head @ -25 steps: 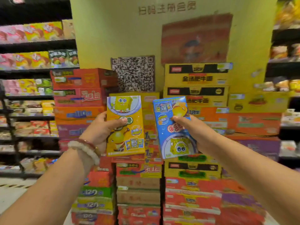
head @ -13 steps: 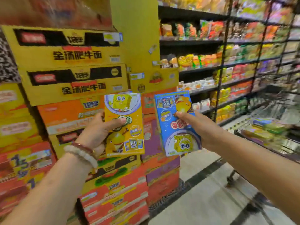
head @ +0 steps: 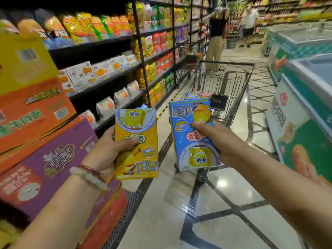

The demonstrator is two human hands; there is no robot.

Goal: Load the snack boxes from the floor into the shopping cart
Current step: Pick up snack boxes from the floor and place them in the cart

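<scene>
Two freezer chests (head: 303, 97) run along the right, stocked snack shelves (head: 111, 72) along the left, stacked cartons (head: 45, 155) near left. Between them, ahead of us, stands the wire shopping cart (head: 233, 81) with boxes already inside. Our left hand (head: 109, 150) grips the yellow snack box (head: 137, 142), upright, thumb across its front. Our right hand (head: 215, 139) grips the blue snack box (head: 192, 133), printed upside down, in front of the cart's near end.
</scene>
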